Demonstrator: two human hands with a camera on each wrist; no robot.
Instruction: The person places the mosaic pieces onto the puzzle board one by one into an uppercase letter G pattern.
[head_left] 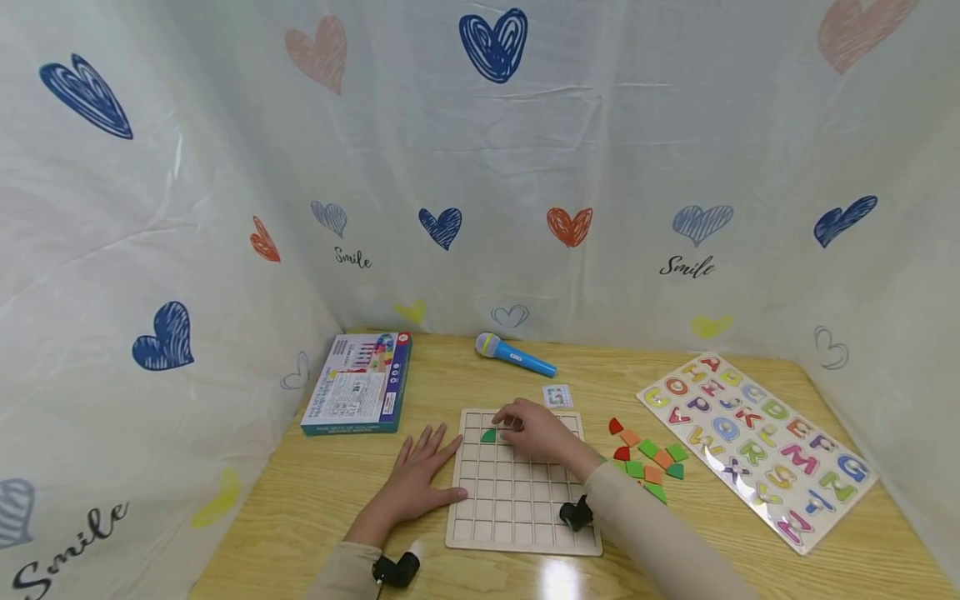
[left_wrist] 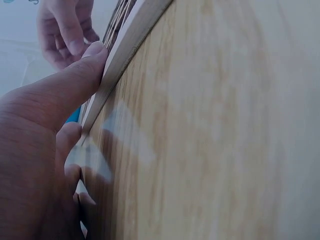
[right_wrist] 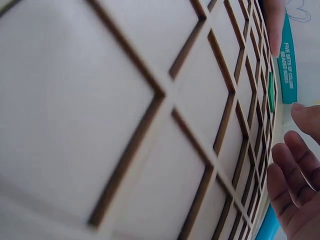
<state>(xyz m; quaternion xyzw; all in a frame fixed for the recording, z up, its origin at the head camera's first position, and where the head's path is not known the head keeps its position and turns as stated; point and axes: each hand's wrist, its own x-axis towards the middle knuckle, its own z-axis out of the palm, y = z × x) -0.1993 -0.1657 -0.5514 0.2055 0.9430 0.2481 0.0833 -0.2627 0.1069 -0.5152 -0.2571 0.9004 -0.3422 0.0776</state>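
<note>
A pale wooden grid board (head_left: 517, 508) lies on the table in front of me. My left hand (head_left: 422, 473) lies flat on the table, with straight fingers. Its thumb (left_wrist: 75, 82) presses against the board's left edge (left_wrist: 127, 50). My right hand (head_left: 528, 427) hovers over the board's top rows with loosely bent fingers (right_wrist: 292, 172) and holds nothing that I can see. A green piece (head_left: 488, 435) sits in a cell of the second row, just left of those fingertips. It also shows as a thin green strip (right_wrist: 270, 91) in the right wrist view.
Several loose coloured pieces (head_left: 648, 462) lie right of the board, and beyond them an alphabet puzzle (head_left: 757, 446). A boxed game (head_left: 360, 383) sits at the back left, with a blue toy microphone (head_left: 516, 355) and a small card (head_left: 557, 396) behind the board. Heart-print curtains enclose the table.
</note>
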